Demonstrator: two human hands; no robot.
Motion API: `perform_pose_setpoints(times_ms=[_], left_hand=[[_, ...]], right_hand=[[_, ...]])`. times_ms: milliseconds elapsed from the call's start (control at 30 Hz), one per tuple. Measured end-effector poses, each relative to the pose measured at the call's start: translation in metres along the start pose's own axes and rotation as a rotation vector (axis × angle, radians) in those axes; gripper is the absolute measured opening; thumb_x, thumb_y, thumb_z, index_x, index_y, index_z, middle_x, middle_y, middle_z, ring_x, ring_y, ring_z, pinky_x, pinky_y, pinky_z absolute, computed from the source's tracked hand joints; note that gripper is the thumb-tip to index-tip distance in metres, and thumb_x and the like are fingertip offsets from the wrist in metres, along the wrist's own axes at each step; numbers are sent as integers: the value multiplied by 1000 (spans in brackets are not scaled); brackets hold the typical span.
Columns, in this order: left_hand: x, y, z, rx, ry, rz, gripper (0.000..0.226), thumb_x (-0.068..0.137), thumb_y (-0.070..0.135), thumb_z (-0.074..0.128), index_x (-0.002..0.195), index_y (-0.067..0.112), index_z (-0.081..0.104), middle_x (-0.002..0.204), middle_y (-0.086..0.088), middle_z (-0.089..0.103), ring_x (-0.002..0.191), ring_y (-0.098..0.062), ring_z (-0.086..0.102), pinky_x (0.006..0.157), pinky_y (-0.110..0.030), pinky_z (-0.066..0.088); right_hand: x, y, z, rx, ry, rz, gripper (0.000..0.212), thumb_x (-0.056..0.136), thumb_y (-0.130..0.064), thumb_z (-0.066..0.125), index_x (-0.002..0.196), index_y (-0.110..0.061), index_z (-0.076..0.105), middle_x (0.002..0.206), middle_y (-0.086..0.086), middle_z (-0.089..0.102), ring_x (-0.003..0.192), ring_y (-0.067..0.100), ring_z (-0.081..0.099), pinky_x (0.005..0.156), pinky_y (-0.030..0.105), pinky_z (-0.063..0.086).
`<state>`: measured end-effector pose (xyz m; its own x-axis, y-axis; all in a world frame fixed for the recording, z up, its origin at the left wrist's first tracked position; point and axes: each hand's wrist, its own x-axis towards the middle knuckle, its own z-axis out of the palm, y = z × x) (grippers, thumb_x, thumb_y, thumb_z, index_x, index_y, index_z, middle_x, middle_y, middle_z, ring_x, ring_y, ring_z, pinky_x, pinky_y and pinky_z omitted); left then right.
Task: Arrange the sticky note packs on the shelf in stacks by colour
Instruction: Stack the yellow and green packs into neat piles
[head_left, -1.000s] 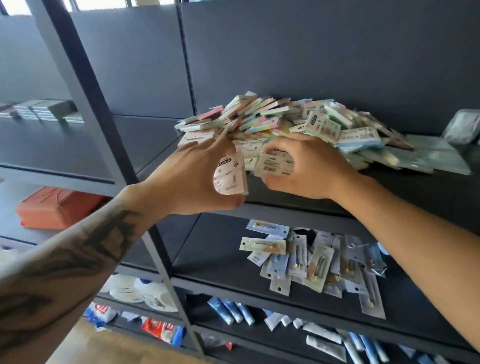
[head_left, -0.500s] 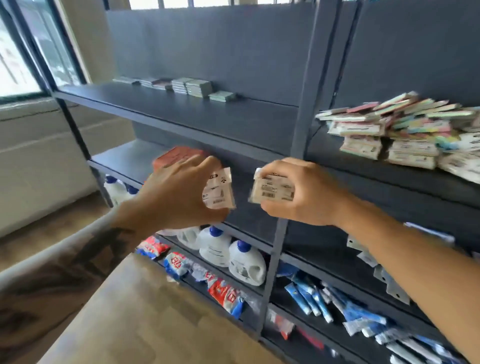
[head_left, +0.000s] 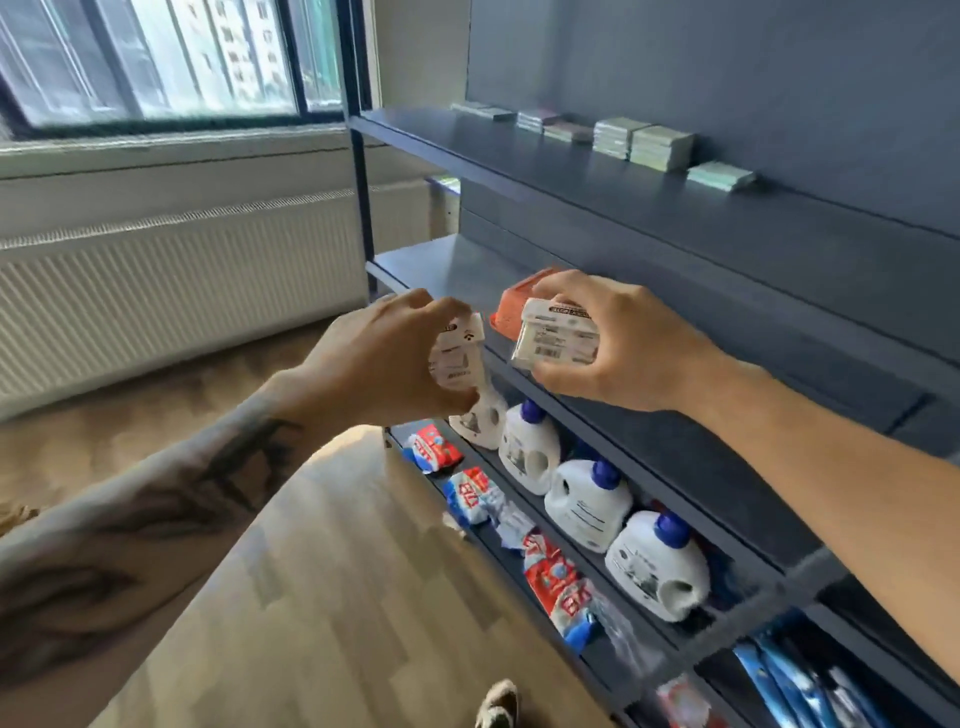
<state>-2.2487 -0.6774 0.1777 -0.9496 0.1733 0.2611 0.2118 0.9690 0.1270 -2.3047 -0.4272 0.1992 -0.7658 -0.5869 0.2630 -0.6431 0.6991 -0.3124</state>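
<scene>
Your left hand (head_left: 387, 358) pinches one sticky note pack (head_left: 457, 353) at centre frame, fingers curled round its edges with the printed back label turned toward you, and your right hand (head_left: 618, 348) grips a second pack (head_left: 556, 338) just beside it, thumb underneath and fingers over the top. Both packs hang in the air in front of the dark shelving unit (head_left: 675, 218), well below the top shelf where the sorted stacks (head_left: 644, 143) sit in a row at the upper right of the frame. Since only the white labels face you, turn each pack to see its paper edge and settle its colour before you commit to a stack; the colours cannot be read from here. The stacks stand close together, several of them a similar pale green, with a low one (head_left: 719, 176) at the near end, so match carefully and do not go by position alone. Bring one hand up at a time, lower the pack flat and square onto its stack, and let go only once it rests level, so the neighbours are not nudged. Keep your wrists clear of the orange box (head_left: 519, 306) on the middle shelf as you lift, and of the white detergent bottles (head_left: 587, 499) lower down.
</scene>
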Motion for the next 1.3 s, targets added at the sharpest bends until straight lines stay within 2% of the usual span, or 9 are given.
perform_pose_setpoints(times_ms=[167,400,600,700,800,1067,1167,1233,1300], left_hand=[[65,-50,-7,8,24,-13,84,72,73,71,145,41,43,130,6,57,111,-21,59,74,-32,43],[214,-95,-22,47,57,44,86,69,75,70,144,44,44,136,10,56,117,-19,57,80,-33,43],[332,-114,-8,-11,34,99,84,69,77,70,142,45,46,131,9,58,115,-21,57,91,-40,53],[386,-119,11,-28,0,153,85,70,77,71,144,44,45,131,8,57,115,-22,57,88,-36,51],[442,-120,27,-53,-44,232,89,67,81,67,145,43,45,132,6,56,118,-25,56,95,-40,51],[589,-114,58,-27,-202,509,87,63,84,70,138,45,50,135,8,61,126,-25,56,98,-39,49],[631,-112,69,-52,-291,648,90,62,85,70,139,43,52,132,9,61,123,-23,57,97,-37,48],[650,-109,74,-79,-345,733,87,66,82,73,141,43,51,134,11,58,126,-20,55,95,-33,44],[664,-105,75,-112,-394,806,82,68,80,73,139,44,52,132,12,57,125,-17,54,96,-33,44]], right_hand=[[99,17,-11,-73,26,-32,59,76,-60,74,128,-39,56,116,-11,62,105,13,59,88,35,50],[232,89,-34,-81,55,21,51,73,-63,70,118,-41,60,108,-10,63,97,13,60,83,37,52],[293,161,-41,-145,65,151,46,77,-57,74,118,-41,62,108,-9,65,99,17,58,78,31,41],[306,194,-42,-157,46,238,51,76,-57,74,122,-39,62,112,-9,66,103,19,60,86,34,49],[318,222,-43,-151,56,333,54,75,-58,76,124,-40,61,119,-9,67,107,18,60,94,37,51],[333,259,-38,-75,87,594,45,77,-50,81,117,-44,61,115,-23,64,104,2,58,89,24,44],[339,260,-37,-73,80,667,48,76,-49,84,120,-41,64,121,-25,60,112,-3,54,99,22,43],[349,256,-37,-80,62,690,54,76,-49,85,125,-40,64,126,-28,55,120,-7,49,104,13,36],[363,254,-36,-91,68,708,54,76,-50,84,125,-39,64,128,-33,51,122,-11,44,100,0,27]])
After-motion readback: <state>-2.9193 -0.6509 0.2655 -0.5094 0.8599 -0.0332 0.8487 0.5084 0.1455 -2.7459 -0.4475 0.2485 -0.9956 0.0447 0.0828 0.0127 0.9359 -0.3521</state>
